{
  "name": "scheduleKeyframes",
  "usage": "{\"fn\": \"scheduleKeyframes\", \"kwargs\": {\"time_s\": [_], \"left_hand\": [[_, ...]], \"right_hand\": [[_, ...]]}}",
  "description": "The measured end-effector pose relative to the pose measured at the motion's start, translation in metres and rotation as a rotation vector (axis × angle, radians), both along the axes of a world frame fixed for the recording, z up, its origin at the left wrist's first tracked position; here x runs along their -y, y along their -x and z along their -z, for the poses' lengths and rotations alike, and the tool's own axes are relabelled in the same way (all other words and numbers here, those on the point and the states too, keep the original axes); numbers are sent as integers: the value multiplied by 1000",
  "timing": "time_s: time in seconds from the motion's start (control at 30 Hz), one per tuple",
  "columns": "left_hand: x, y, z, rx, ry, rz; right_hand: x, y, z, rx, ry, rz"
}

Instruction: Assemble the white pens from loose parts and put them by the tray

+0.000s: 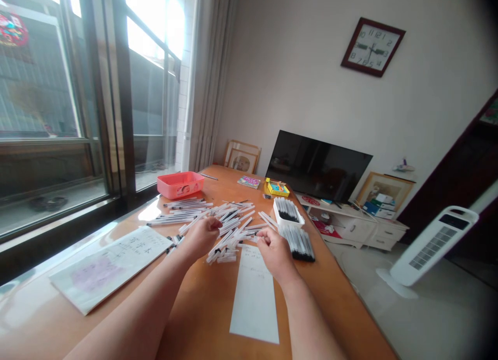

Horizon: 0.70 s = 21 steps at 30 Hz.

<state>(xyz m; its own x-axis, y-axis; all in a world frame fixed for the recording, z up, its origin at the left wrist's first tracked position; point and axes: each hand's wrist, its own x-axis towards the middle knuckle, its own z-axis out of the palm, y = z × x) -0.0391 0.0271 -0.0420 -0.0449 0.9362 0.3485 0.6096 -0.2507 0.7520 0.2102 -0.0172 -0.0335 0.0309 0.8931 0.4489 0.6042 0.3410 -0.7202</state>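
A loose heap of clear, black-tipped pens [229, 235] lies in the middle of the wooden table [202, 318]. My left hand [200, 237] rests at the heap's left side, its fingers pinched on a pen. My right hand [275, 251] is at the heap's right side, and its fingertips pinch another pen. Just beyond that hand, a neat row of pens [298, 243] lies side by side. A white tray of pens [288, 212] stands behind the row. A white paper strip [254, 298] lies under my right wrist, and a written sheet [111, 266] lies left of my left forearm.
A red plastic box [180, 184] stands at the table's far end near the window [50, 100]. Past it lie a booklet [249, 182] and a yellow box [277, 188]. The table's right edge drops to a tiled floor, where a white tower fan [428, 251] stands.
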Motion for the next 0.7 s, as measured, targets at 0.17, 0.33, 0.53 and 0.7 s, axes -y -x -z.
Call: {"fn": "scheduleKeyframes", "kwargs": {"time_s": [0.17, 0.33, 0.53, 0.7], "left_hand": [[6, -8, 4, -256, 24, 119], [14, -17, 6, -471, -6, 147], [15, -21, 6, -553, -24, 100], [11, -19, 12, -530, -17, 109]], "right_hand": [[-4, 2, 7, 47, 18, -16], [-3, 5, 8, 39, 20, -6], [-3, 7, 11, 31, 70, -18], [-9, 3, 17, 58, 113, 18]]}}
